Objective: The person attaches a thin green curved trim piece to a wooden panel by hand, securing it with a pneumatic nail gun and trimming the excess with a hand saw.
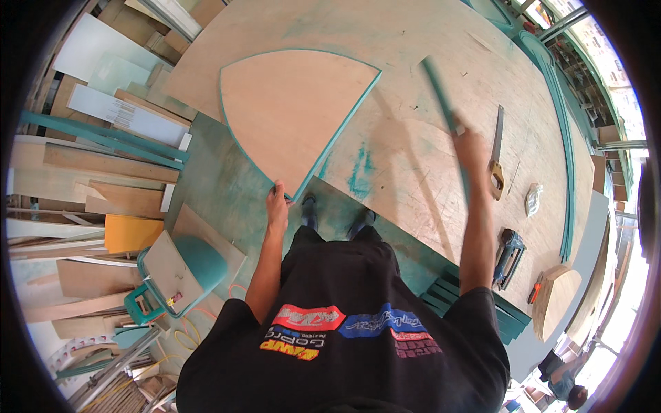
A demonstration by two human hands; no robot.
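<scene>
A quarter-round plywood panel (292, 113) with teal-painted edges lies on a large plywood sheet (413, 41). My left hand (278, 199) grips the panel's near pointed corner. My right hand (470, 146) is raised over the sheet and is shut on a long thin teal strip (439, 93), which is motion-blurred and points away from me. A handsaw (497, 155) with a yellow handle lies just right of my right hand.
A power tool (508, 255) and a small clear packet (533, 199) lie on the sheet to the right. A rounded wooden piece (556, 299) sits near the right. Stacked boards (96, 165) and a teal chair (182, 272) stand at the left. Another person (564, 382) is at the lower right.
</scene>
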